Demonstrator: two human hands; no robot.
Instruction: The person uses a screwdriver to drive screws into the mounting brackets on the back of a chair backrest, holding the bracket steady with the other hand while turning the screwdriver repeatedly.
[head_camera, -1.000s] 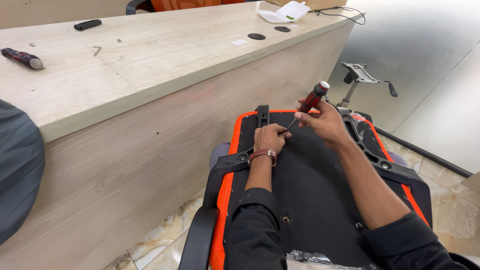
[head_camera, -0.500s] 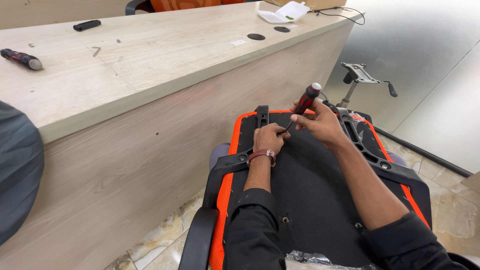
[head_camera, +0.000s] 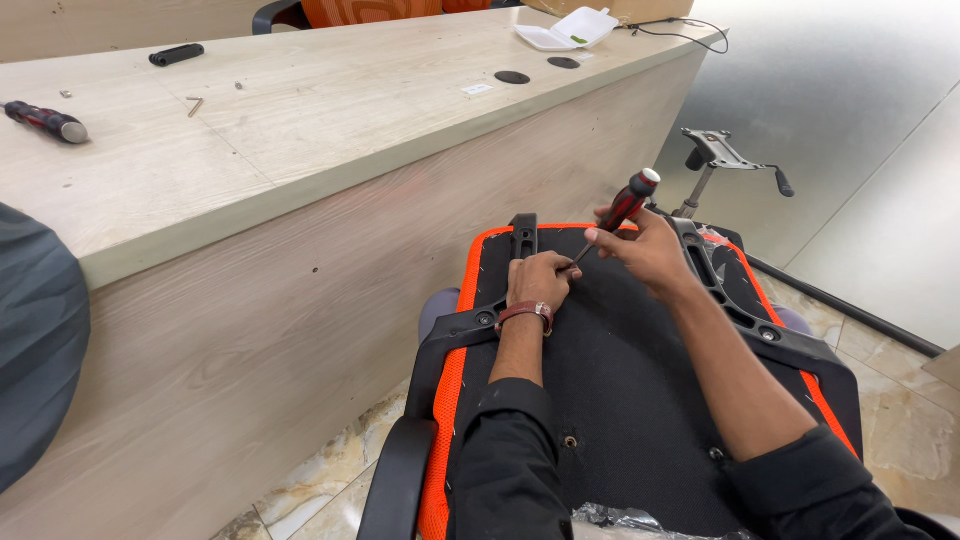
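An upturned office chair seat (head_camera: 620, 400), black underneath with an orange mesh edge, lies in front of me. My right hand (head_camera: 645, 250) grips a red-and-black screwdriver (head_camera: 622, 208), tilted with its tip down toward my left hand. My left hand (head_camera: 540, 280), with a red band at the wrist, rests closed on the seat underside beside the screwdriver tip, fingers pinched at the spot the tip touches. Whatever is between those fingers is hidden. A black armrest bracket (head_camera: 455, 330) crosses the seat's left edge, and another black bracket (head_camera: 735, 300) runs along the right side.
A long light wooden desk (head_camera: 250, 200) stands close on the left. On it lie a second screwdriver (head_camera: 45, 120), small screws (head_camera: 195, 103), a black handle (head_camera: 177, 54) and a white tray (head_camera: 565, 30). A chair mechanism with levers (head_camera: 725, 160) stands behind the seat. Tiled floor lies below.
The screwdriver handle has shifted slightly, first leaning left and then coming back right, as my right hand works it. My left hand stays in place.
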